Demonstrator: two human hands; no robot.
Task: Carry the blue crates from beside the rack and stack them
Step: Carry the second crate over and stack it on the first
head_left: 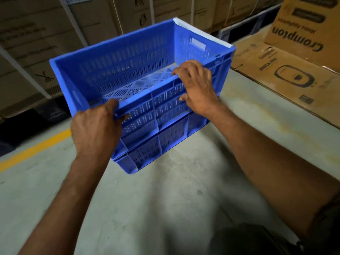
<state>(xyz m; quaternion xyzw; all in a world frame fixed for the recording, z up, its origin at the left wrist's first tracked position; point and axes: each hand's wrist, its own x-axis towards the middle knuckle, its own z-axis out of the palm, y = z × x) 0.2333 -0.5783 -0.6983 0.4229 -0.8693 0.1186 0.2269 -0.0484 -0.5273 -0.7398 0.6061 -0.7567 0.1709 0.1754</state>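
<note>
One blue crate (139,85) sits tilted on a second blue crate (165,144) on the concrete floor (147,208), both hands, left hand (95,127) and right hand (196,87), clasping its near rim, so stacking looks underway, though any remaining crates are out of sight.

Warehouse, stacked cardboard cartons (287,74), concrete floor (165,208), yellow floor line (35,148)

The left hand's (95,129) fingertips were hidden behind the blue crate's (139,85) near rim. A lower crate (147,155) beneath showed only its near wall. Cardboard boxes (287,74) at right ran off frame, small print unreadable. Rack cartons (36,43) were blurred.
</note>
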